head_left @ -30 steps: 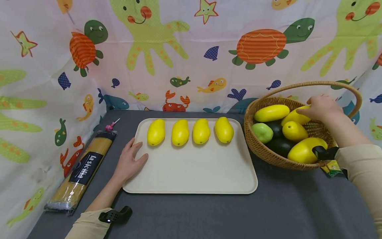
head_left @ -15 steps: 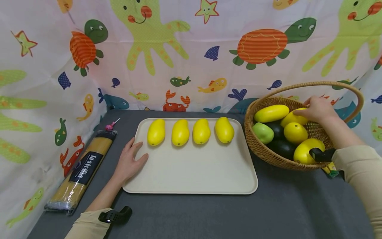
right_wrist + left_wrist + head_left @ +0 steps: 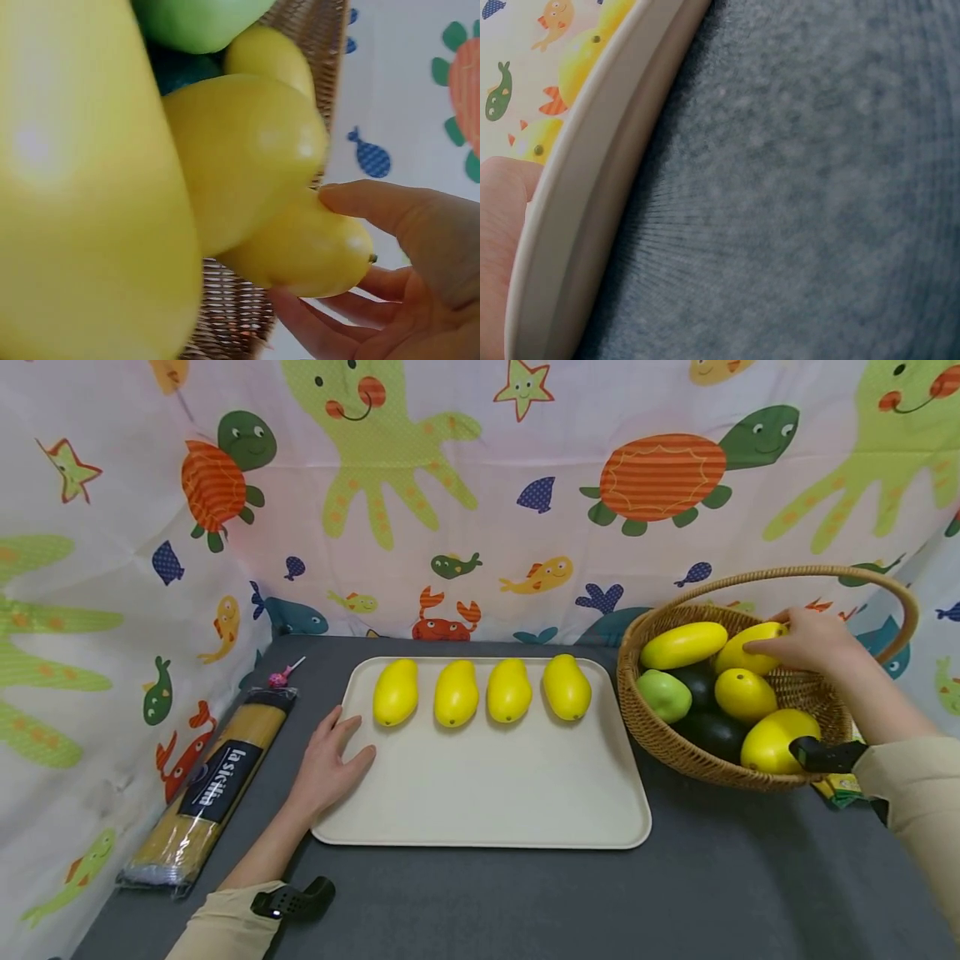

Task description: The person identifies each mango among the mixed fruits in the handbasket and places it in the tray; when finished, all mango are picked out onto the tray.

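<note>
In the head view, my right hand (image 3: 813, 643) reaches into the wicker basket (image 3: 660, 747) and holds a yellow mango (image 3: 750, 649) at its back. The right wrist view shows thumb on one side of this mango (image 3: 307, 251) and fingers around the other, its stem end toward the palm. My left hand (image 3: 327, 768) rests on the left edge of the cream tray (image 3: 480, 793), fingers spread and relaxed. Several yellow mangoes (image 3: 509, 691) lie in a row along the tray's far side. The left wrist view shows part of that hand (image 3: 502, 247) behind the tray rim (image 3: 577, 202).
Also in the basket are a green apple-like fruit (image 3: 664, 696), dark fruits (image 3: 712, 735) and more yellow ones (image 3: 780, 741). The basket's handle (image 3: 795, 572) arches behind the right hand. A pasta pack (image 3: 217, 785) and a pink lollipop (image 3: 281, 677) lie left of the tray.
The mango under my right hand has shifted slightly within the basket, with the fingers now around its end. The nearby yellow fruits have turned a little. My left hand stays on the tray.
</note>
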`<state>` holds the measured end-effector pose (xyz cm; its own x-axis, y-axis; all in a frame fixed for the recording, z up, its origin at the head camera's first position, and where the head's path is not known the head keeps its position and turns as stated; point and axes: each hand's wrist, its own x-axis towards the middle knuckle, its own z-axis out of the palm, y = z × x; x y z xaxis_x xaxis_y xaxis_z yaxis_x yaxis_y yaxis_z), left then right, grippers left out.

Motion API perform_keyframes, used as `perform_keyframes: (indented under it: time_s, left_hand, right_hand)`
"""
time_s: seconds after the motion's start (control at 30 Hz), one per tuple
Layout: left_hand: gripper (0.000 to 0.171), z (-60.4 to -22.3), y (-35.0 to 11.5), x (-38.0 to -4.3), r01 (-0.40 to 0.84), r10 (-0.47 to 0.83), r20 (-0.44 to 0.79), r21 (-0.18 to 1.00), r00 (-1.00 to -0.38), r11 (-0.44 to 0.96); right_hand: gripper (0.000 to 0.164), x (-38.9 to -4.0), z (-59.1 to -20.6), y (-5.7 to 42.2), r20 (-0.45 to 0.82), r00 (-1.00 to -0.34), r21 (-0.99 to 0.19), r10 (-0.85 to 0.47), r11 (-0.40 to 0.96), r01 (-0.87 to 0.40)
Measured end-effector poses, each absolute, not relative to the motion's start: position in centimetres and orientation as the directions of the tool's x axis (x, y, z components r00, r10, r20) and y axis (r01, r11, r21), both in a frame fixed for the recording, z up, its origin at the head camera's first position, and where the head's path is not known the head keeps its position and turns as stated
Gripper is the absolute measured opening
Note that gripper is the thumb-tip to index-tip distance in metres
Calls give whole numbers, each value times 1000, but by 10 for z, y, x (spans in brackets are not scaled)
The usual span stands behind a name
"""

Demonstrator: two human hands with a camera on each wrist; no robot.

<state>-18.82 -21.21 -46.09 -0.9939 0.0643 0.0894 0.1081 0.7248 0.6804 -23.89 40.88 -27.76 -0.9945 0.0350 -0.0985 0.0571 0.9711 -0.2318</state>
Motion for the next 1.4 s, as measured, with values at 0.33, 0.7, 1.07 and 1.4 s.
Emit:
perform_keyframes:
  time_s: [0.33,0.7,1.07,1.4]
  left_hand:
    - [62,-461,-213,-188,126,68,112,678,-991,724]
    - [63,-460,-214,-188,100,57,85,682,-995,725]
    - [63,-460,-213,-188,104,55,94,681,-994,725]
    - [63,-461,-214,-189,99,40,102,688,-994,719]
  right_hand:
    - [87,-207,-265,394,-9,-992,-469,127,876,117]
    - [76,-165,-276,363,11,-986,-746,165,659,102]
    - [54,-124,-284,313,177,-979,-827,99,554,-93]
    - [62,-114,-302,249,381,-919,-796,-100,470,-381]
